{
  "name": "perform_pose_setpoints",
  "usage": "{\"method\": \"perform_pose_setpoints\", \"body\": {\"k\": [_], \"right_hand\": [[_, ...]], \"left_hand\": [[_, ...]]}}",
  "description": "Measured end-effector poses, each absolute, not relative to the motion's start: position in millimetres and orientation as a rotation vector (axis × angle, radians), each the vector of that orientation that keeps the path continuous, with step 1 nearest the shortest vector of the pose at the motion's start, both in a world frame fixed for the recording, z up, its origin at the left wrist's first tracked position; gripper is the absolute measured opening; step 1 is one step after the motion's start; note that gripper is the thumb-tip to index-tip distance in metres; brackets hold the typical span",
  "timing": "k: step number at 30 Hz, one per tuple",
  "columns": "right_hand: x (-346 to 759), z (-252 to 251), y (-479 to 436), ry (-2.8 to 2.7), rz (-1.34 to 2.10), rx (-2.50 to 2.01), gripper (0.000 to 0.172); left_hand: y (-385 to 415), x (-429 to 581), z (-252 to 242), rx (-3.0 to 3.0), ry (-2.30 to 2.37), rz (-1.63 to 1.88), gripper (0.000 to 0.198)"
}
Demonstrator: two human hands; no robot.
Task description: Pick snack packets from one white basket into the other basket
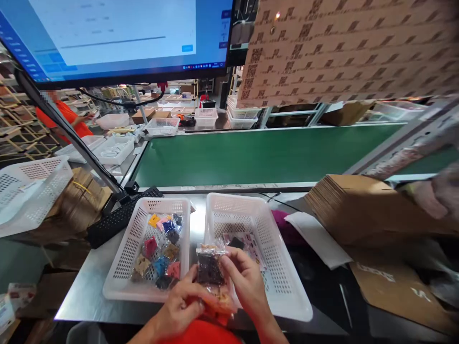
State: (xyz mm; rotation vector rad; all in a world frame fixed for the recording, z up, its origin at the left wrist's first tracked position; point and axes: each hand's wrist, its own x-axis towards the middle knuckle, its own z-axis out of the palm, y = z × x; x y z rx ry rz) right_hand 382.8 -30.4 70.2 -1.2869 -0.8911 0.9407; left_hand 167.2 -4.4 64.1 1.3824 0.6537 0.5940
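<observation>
Near basket rim (282, 308), packet (209, 267) in right hand (247, 277)

Two bare hands (182, 301) (247, 279); nearest them, two white perforated plastic baskets (143, 295) (289, 282), at ten and two o'clock; at least nine coloured clear-bagged packets (150, 246) at ten; one black-framed monitor (122, 28) at eleven.

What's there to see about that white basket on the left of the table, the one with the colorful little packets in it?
The basket is white, plastic-looking, roughly rectangular and open-topped, with a smooth rim and rows of small holes in its walls. It stands upright on a shiny metal-looking table, beside a similar second basket. Clear packets lie loosely inside, their contents yellow, pink, blue, tan and black. The person's left hand overlaps its near right corner in view; whether they touch is unclear.
</observation>
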Motion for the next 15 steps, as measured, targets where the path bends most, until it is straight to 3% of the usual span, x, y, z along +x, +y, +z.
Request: {"method": "perform_pose_setpoints", "body": {"k": [6,15], "right_hand": [[367.2,70.9,-33.2,-0.835,0.972,-1.287,0.050],[365.0,57.2,-31.4,-0.808,0.953,-1.380,0.054]], "left_hand": [[-3.0,152.4,51.4,1.433,0.693,0.559,0.030],[1.5,141.1,51.2,1.421,0.587,0.592,0.037]]}}
